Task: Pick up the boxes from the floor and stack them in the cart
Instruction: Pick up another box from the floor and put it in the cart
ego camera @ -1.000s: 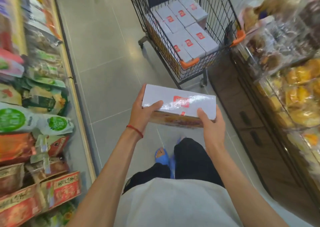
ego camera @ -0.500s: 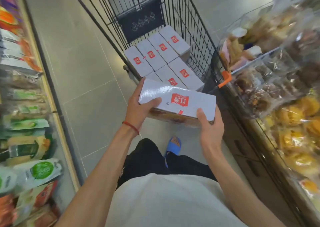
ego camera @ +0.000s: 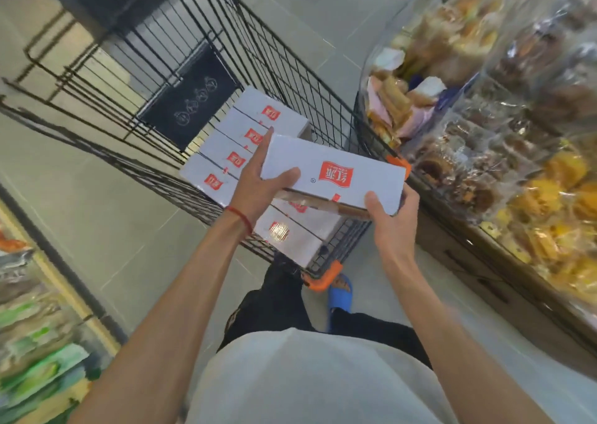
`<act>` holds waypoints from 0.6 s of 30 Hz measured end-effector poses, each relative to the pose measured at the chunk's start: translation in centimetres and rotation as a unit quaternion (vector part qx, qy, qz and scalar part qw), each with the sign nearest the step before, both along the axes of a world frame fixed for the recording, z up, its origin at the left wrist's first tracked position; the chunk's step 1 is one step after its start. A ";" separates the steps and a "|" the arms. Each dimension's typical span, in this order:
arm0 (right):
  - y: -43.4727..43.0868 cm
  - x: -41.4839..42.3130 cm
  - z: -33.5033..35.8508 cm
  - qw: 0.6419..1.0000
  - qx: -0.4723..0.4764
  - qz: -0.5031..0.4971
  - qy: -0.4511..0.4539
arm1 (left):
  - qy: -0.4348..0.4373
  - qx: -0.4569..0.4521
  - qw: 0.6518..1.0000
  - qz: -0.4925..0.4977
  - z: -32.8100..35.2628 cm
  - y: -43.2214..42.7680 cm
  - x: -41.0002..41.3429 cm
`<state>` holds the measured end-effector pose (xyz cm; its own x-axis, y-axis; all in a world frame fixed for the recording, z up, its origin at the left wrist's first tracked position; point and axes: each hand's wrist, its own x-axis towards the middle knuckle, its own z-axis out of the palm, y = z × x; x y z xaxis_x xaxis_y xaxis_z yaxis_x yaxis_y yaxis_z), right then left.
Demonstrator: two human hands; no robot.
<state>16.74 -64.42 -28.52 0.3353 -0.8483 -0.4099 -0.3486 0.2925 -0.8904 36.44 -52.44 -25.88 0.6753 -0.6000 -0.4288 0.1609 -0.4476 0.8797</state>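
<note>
Now box between grips: left grip clasps left end, right grip right corner, above cart.

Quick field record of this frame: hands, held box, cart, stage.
held box: white, red logo, in the air over the cart's near end
left hand: grips its left end
right hand: grips its near right corner
cart: black wire, orange corners
cart boxes: same kind, lying flat in rows
stage: box not yet set down
</note>
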 end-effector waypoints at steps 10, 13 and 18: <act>-1.3 6.7 -3.9 0.993 0.001 -0.104 0.057 | -0.036 0.023 0.980 -0.196 -5.5 -7.1 10.2; -1.6 7.5 -5.8 0.990 0.002 -0.131 0.058 | -0.055 0.011 0.976 -0.213 -7.6 -8.4 11.3; -2.1 8.6 -7.2 0.986 0.004 -0.162 0.044 | -0.030 0.005 0.974 -0.223 -11.2 -9.9 12.5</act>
<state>25.32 -66.47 -35.72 0.0100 -0.9018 -0.4320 -0.3110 0.4078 -0.8585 48.99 -62.36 -37.06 0.3726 -0.8357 -0.4035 -0.1024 -0.4692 0.8771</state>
